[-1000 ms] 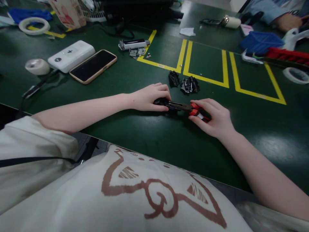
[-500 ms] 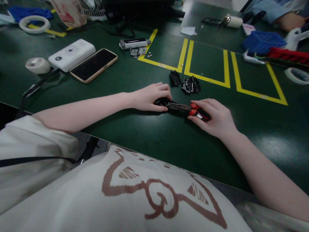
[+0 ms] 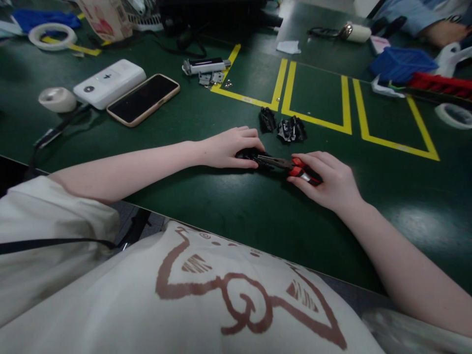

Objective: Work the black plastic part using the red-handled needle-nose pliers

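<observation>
My right hand (image 3: 326, 179) grips the red and black handles of a pair of pliers (image 3: 291, 167), whose dark jaws point left. My left hand (image 3: 230, 147) rests on the green table (image 3: 221, 206) and presses down on a small black part (image 3: 247, 154), mostly hidden under the fingers. The plier jaws meet that part beside my left thumb. Just beyond the hands lie two more black parts, a small one (image 3: 266, 120) and a larger one (image 3: 291, 130).
Yellow tape outlines (image 3: 313, 98) mark rectangles on the table. At the left lie a phone (image 3: 143, 99), a white box (image 3: 109, 83) and tape rolls (image 3: 57, 99). A silver and black device (image 3: 205, 66) lies further back. A blue tray (image 3: 401, 64) and another person's arm (image 3: 438, 29) are at the far right.
The plier jaws have tilted up slightly at the black part. Both hands stay nearly in place.
</observation>
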Demonstrator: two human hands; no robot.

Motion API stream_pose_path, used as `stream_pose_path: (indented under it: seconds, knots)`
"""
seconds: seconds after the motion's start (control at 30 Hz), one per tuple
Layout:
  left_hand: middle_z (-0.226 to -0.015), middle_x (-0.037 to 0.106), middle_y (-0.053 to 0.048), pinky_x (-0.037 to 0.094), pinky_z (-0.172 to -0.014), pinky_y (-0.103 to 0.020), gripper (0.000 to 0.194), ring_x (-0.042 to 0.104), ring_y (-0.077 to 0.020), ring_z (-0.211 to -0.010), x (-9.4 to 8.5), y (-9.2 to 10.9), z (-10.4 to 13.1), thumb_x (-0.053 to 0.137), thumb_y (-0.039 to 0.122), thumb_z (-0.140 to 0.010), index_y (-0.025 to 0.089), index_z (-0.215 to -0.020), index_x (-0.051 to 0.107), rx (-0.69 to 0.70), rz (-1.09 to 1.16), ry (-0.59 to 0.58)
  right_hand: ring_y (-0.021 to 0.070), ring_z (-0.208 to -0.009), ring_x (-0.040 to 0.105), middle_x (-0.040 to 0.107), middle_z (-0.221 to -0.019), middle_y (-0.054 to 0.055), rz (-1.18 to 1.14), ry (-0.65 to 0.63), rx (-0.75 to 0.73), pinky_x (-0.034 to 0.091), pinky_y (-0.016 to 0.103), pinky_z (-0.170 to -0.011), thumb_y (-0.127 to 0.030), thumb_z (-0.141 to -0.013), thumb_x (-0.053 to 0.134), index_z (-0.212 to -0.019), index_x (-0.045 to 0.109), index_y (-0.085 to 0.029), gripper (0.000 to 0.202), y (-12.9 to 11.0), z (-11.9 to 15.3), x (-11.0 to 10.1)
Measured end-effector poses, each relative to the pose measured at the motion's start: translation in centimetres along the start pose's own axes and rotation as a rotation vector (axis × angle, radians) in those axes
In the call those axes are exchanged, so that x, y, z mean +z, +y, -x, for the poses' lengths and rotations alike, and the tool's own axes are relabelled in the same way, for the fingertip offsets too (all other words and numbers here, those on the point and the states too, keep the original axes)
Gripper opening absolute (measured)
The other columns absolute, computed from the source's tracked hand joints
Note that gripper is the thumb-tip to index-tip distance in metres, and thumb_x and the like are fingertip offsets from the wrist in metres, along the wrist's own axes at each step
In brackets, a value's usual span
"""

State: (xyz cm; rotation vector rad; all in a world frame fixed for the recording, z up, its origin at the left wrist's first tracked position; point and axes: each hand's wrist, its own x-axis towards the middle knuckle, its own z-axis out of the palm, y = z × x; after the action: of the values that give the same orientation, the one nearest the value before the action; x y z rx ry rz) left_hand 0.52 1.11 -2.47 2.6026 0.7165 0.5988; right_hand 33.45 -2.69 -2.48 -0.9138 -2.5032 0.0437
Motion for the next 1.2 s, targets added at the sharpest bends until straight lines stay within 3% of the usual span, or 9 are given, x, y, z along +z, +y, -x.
stream_pose_path:
  seconds: [0.23,0.47,0.83,1.2]
  knots:
    - [-0.125,0.072,-0.016,0.051,-0.1,-0.044,0.042,0.067,-0.0315,-0.114,-0.04,0.09,0.1,0.066,0.048,-0.1,0.02,-0.13,0.076,-0.008,0.009,0.009,0.036,-0.102,0.075,0.079,-0.12,0.015,-0.008,-0.01,0.026,0.064,0.053,-0.084,-0.046,-0.098,0.071,-0.139,0.072,-0.024,0.046,-0.05,-0.04,0.03]
    - [-0.127,0.07,-0.014,0.054,-0.091,-0.038,0.04,0.069,-0.0273,-0.109,-0.21,0.12,0.47,0.075,0.034,-0.094,0.02,-0.132,0.075,0.004,0.043,0.06,0.0359,-0.101,0.076,0.079,-0.118,0.013,-0.02,-0.01,0.061,0.064,0.053,-0.084,-0.047,-0.099,0.069,-0.136,0.073,-0.026,0.043,-0.35,-0.15,-0.12]
    - [-0.114,0.074,-0.013,0.051,-0.089,-0.041,0.04,0.069,-0.0293,-0.104,-0.18,0.27,0.2,0.068,0.054,-0.099,0.021,-0.116,0.083,-0.002,-0.036,0.011,0.0372,-0.099,0.078,0.08,-0.119,0.013,-0.07,-0.015,0.083,0.066,0.054,-0.081,-0.049,-0.096,0.072,-0.133,0.076,-0.027,0.043,-0.47,-0.56,-0.57]
    - [-0.116,0.074,-0.013,0.051,-0.091,-0.039,0.037,0.069,-0.0285,-0.105,-0.01,0.03,0.15,0.072,0.049,-0.098,0.021,-0.12,0.081,0.032,-0.043,0.021,0.0359,-0.099,0.077,0.08,-0.118,0.014,-0.036,0.019,0.014,0.065,0.051,-0.081,-0.046,-0.096,0.074,-0.134,0.076,-0.025,0.044,-0.03,-0.32,-0.19]
